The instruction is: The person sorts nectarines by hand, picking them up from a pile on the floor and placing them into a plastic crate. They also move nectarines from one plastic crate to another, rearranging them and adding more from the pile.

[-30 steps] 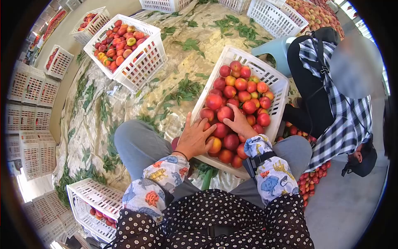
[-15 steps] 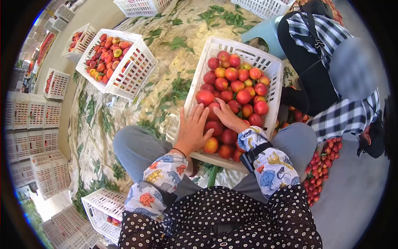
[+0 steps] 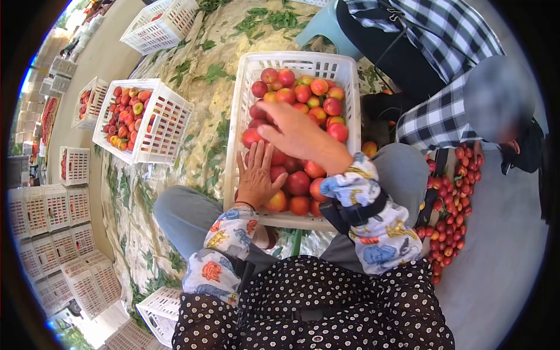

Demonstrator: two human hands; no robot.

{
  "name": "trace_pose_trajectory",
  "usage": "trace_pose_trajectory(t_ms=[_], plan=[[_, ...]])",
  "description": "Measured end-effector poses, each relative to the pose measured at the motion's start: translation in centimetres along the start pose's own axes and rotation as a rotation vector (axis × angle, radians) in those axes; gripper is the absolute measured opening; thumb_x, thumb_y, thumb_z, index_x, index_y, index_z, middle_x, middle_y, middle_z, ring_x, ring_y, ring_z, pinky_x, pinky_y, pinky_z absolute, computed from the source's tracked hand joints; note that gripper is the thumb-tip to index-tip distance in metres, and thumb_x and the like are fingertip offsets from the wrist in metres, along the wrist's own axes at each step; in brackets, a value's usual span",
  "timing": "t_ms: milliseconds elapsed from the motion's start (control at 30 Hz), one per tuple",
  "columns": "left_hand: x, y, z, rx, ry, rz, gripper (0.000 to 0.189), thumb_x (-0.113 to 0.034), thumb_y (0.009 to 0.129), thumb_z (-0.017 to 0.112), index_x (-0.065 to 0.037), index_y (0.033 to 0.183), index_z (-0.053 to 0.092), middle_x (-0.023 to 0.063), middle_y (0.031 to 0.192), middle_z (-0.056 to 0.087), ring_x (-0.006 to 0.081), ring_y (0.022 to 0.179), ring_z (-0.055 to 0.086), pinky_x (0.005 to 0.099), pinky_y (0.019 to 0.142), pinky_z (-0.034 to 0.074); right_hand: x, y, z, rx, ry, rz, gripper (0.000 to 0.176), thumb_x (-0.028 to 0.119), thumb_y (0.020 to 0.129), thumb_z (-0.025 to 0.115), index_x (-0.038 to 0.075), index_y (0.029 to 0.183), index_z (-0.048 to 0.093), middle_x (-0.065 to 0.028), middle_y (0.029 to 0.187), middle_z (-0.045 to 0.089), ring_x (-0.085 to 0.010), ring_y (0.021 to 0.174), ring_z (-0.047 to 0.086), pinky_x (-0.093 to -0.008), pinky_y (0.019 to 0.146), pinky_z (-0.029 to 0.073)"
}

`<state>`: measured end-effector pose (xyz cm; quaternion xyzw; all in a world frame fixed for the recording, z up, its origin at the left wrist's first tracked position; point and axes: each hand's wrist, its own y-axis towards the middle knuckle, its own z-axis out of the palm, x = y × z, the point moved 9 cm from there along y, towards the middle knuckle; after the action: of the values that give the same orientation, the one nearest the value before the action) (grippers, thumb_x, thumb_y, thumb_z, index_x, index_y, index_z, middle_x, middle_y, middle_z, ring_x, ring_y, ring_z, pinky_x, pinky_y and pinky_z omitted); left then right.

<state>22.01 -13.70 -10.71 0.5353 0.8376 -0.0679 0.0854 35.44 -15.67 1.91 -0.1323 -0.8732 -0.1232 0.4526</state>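
Pressing down on the fruit, the left hand (image 3: 255, 175) lay flat with fingers spread on the round red and orange nectarines (image 3: 303, 93) at the near left corner of the white plastic lattice crate (image 3: 348, 81). That crate sat in the middle of the frame between the person's knees. The right hand (image 3: 294, 131) hung open, palm down and fingers stretched, just over the middle of the same heap, gripping nothing that showed. Judged from how things lay, the filling of this crate looked nearly complete: fruit reached the rim at the near end and only the far wall stood bare above it, so little seemed left beyond levelling. More work appeared to wait at the right of the frame, where a loose pile of small red fruit (image 3: 452, 221) lay on the grey floor beside a co-worker in a black and white checked shirt (image 3: 443, 35). As for counts, there were two hands of the wearer, one co-worker, and one crate under the hands with well over twenty fruits showing on top, too overlapped for an exact number. A second full white crate (image 3: 169, 125) stood at the left on the pale leaf-strewn sheet (image 3: 204, 76), with two smaller part-filled crates (image 3: 87, 102) farther left, one more crate (image 3: 157, 26) at the upper left, and a bottom-edge crate (image 3: 157, 303). The stacked empty crates (image 3: 58, 216) at the lower left were too many and too blurred to count.
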Motion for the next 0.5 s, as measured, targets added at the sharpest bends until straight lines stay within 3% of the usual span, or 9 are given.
trace_pose_trajectory(t_ms=[33,100,167,233,333,433,500], plan=[[-0.1,0.0,0.1,0.004,-0.001,0.017,0.091,-0.055,0.088,0.06,-0.009,0.158,0.026,0.0161,0.164,0.024,0.0333,0.153,0.017,0.0649,0.119,0.006,4.2,-0.8,-4.4,-0.065,0.07,-0.103,0.047,0.019,0.098,0.059,0.001,0.14,0.049,-0.0221,0.125,0.061,-0.0282,0.106,0.065,-0.0356,0.094,0.05],[0.2,0.0,0.3,-0.008,-0.024,0.002,0.091,-0.055,0.087,0.061,-0.01,0.158,0.026,0.0161,0.164,0.024,0.0337,0.153,0.018,0.0642,0.12,0.005,9.8,-4.0,-12.3,-0.167,0.137,-0.169,0.044,0.017,0.1,0.056,0.0,0.14,0.049,-0.0161,0.12,0.065,-0.0198,0.094,0.067,-0.0317,0.089,0.051],[0.0,-0.1,0.2,0.018,-0.007,0.0,0.091,-0.054,0.089,0.061,-0.01,0.159,0.023,0.0143,0.165,0.021,0.0329,0.154,0.014,0.062,0.12,0.004,11.5,-9.5,-18.6,-0.314,0.234,-0.282,0.043,0.019,0.103,0.055,-0.002,0.14,0.049,-0.0105,0.111,0.069,-0.015,0.088,0.066,-0.0293,0.083,0.051],[0.0,-0.1,0.1,0.031,-0.01,-0.004,0.092,-0.05,0.088,0.064,-0.013,0.16,0.02,0.0139,0.166,0.019,0.033,0.155,0.015,0.0629,0.12,0.006,9.4,-15.7,-22.6,-0.446,0.417,-0.154,0.042,0.02,0.104,0.052,-0.002,0.14,0.05,-0.0083,0.106,0.07,-0.0134,0.09,0.065,-0.0265,0.079,0.05],[0.0,-0.1,0.3,0.065,-0.021,-0.023,0.09,-0.048,0.089,0.064,-0.012,0.16,0.021,0.0162,0.165,0.02,0.0352,0.154,0.016,0.0621,0.12,0.01,-2.4,-26.2,-24.6,-0.586,0.444,0.262,0.039,0.024,0.104,0.056,0.004,0.137,0.055,-0.0047,0.108,0.067,-0.0064,0.09,0.063,-0.0185,0.077,0.048],[-0.2,-0.3,0.6,0.055,0.012,0.025,0.087,-0.04,0.092,0.061,-0.01,0.16,0.018,0.0161,0.166,0.019,0.0359,0.154,0.015,0.0621,0.12,0.011,-16.9,-39.7,-22.5,-0.73,0.229,0.579,0.037,0.02,0.102,0.057,-0.001,0.132,0.057,-0.0079,0.113,0.068,-0.0152,0.097,0.066,-0.0284,0.08,0.053],[-0.3,-0.3,0.5,0.075,0.009,0.023,0.085,-0.034,0.092,0.061,-0.009,0.16,0.018,0.0173,0.165,0.02,0.0371,0.154,0.015,0.0587,0.121,0.012,-24.4,-48.5,-18.5,-0.75,0.185,0.91,0.041,0.023,0.097,0.06,-0.003,0.128,0.06,-0.0121,0.106,0.07,-0.0174,0.085,0.07,-0.0299,0.076,0.055]])
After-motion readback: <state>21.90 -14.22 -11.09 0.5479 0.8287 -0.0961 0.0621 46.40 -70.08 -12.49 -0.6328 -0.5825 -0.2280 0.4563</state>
